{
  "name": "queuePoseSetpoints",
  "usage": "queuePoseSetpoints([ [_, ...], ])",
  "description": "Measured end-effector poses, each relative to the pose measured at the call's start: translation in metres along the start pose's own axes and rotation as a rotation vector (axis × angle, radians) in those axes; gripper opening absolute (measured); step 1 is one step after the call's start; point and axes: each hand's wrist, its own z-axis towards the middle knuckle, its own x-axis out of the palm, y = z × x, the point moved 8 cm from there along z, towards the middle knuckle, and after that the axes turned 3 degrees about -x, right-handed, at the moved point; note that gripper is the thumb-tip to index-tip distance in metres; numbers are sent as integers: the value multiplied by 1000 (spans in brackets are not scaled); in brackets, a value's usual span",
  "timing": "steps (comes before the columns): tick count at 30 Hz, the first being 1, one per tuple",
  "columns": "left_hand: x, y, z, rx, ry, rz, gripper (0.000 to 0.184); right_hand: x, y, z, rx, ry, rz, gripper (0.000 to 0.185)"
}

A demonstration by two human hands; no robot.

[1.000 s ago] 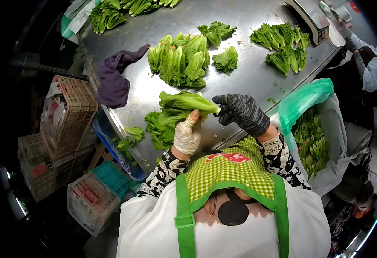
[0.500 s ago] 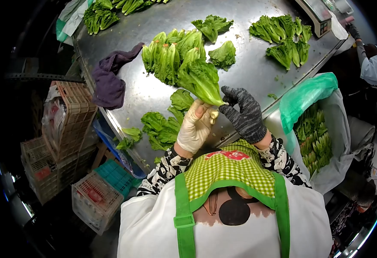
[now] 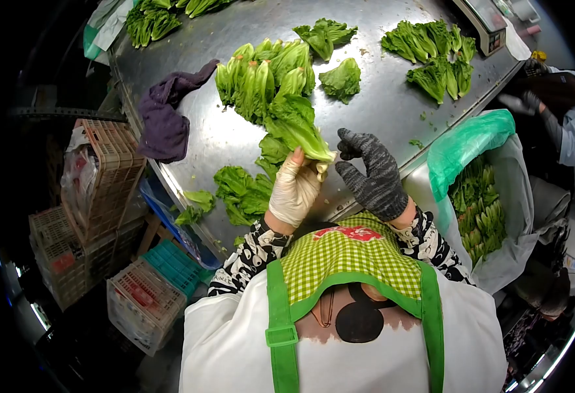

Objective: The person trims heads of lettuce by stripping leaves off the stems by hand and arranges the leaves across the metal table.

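L grip (image 3: 294,193), pale glove, pinching lettuce head (image 3: 294,128) nr stem end, held low over worktop (image 3: 379,118), leaves pointing away; R grip (image 3: 374,177), grey knit glove, fingers spread just beside stem, contact unclear. Sleeve (image 3: 425,242) print b/w, too sm. to read; apron (image 3: 340,262) green check w/ red motif. Around: lettuce pile (image 3: 254,82) directly beyond held head, loose leaves (image 3: 238,187) by L grip, purple cloth (image 3: 165,118) L edge, scale (image 3: 492,40) far R, bag-lined tub (image 3: 523,223) w/ lettuce close R, crates (image 3: 107,187) off L.
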Motion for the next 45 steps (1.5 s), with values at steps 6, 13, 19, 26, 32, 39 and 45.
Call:
queuePoseSetpoints([
  [6, 24, -2, -7, -12, 33, -109, 51, -3, -15, -4, 120, -111, 150, 37],
  [13, 11, 0, -6, 27, 278, 74, 47, 11, -34, -6, 421, 68, 231, 25],
  [19, 22, -3, -23, 70, -75, 108, 27, 20, -31, -3, 311, 163, 98, 21],
  [26, -6, -4, -18, 174, -216, 201, 16, 26, -42, -13, 442, 56, 249, 18],
  [32, 0, 4, -28, 221, -260, 259, 21, 22, -45, -15, 116, -12, -13, 21],
  [39, 8, -5, -42, 421, -267, 718, 26, 36, -43, -9, 125, 93, 7, 24],
  [45, 12, -3, -47, 439, -175, 1022, 42, 34, -52, -14, 284, 18, 93, 26],
])
